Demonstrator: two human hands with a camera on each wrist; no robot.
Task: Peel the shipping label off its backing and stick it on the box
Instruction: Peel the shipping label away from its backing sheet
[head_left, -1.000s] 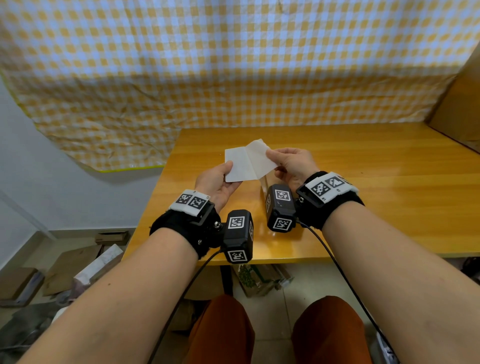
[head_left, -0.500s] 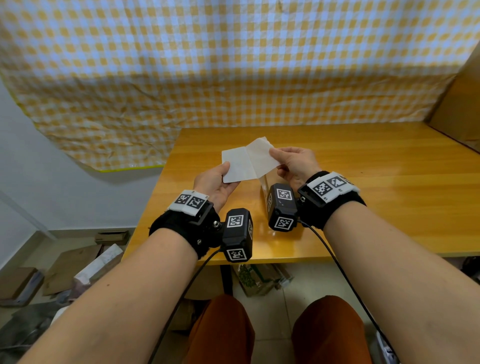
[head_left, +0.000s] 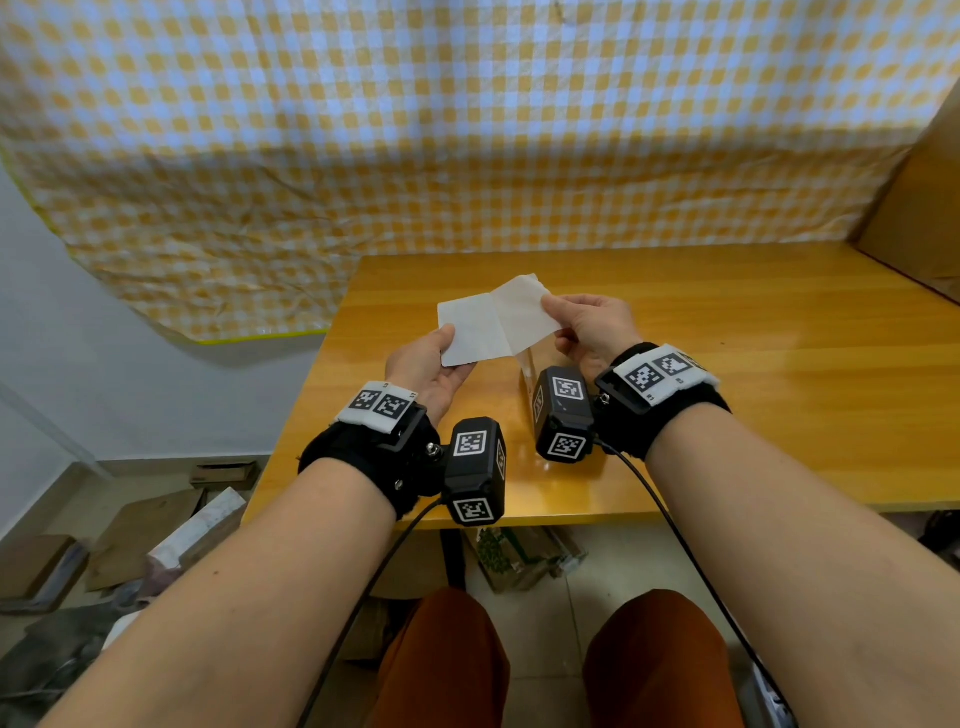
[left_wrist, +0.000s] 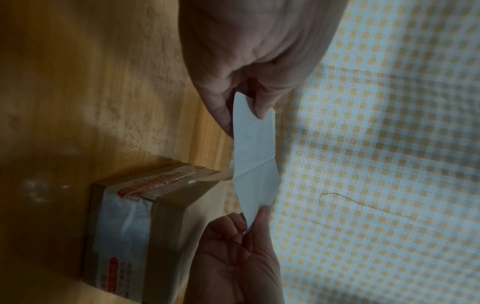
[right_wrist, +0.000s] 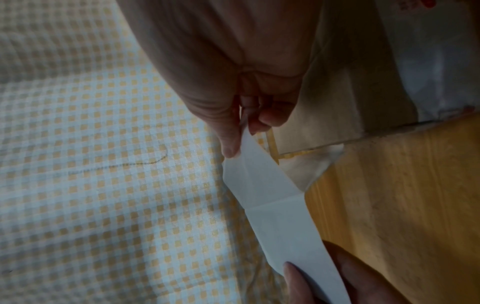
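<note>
Above the table, my left hand (head_left: 449, 348) pinches the white shipping label (head_left: 467, 335) by its left edge. Thumb and fingers of my right hand (head_left: 550, 306) pinch the cream, slightly see-through backing (head_left: 524, 314). The two sheets still join along a crease in the middle and spread open like a book. In the left wrist view the label (left_wrist: 253, 131) and backing (left_wrist: 255, 185) hang edge-on. The taped cardboard box (left_wrist: 135, 216) stands on the table just below the hands; in the head view only a sliver of the box (head_left: 527, 374) shows behind the right wrist camera.
The wooden table (head_left: 727, 364) runs far to the right. A yellow checked cloth (head_left: 467, 130) hangs behind it. A large cardboard sheet (head_left: 919, 208) leans at the far right. Flattened cardboard and clutter (head_left: 156, 530) lie on the floor at the left.
My hands have drawn slightly apart, the left drifting left, so the label and backing lie open a little wider. The box has not moved.
</note>
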